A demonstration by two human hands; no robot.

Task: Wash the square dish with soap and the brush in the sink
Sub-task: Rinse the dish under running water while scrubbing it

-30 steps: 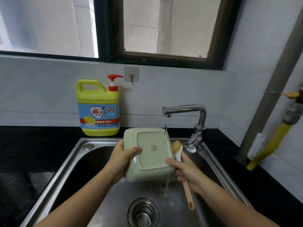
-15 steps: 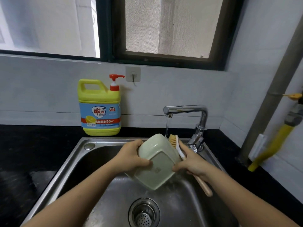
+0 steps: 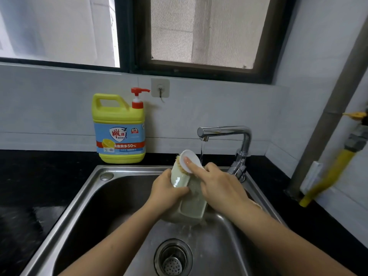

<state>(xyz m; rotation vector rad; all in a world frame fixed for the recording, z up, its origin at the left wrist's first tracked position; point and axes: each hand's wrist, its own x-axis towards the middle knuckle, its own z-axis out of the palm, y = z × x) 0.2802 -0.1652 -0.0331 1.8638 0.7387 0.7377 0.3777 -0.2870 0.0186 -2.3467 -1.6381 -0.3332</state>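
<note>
Left hand grips wet dish, tilted on edge over sink. Right hand clasps brush, bristles on rim. Risk: slick dish slips, chips on steel; running tap splashes counter.

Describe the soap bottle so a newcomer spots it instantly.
Start at the steel sink. On the black counter behind its back-left rim, against the white wall, stands the soap bottle. Only yellow jug here: blue label, red pump.

The square dish is over the sink, the brush on its far end. Behind the sink the soap bottle stands on the tabletop at left, the tap at right.
</note>
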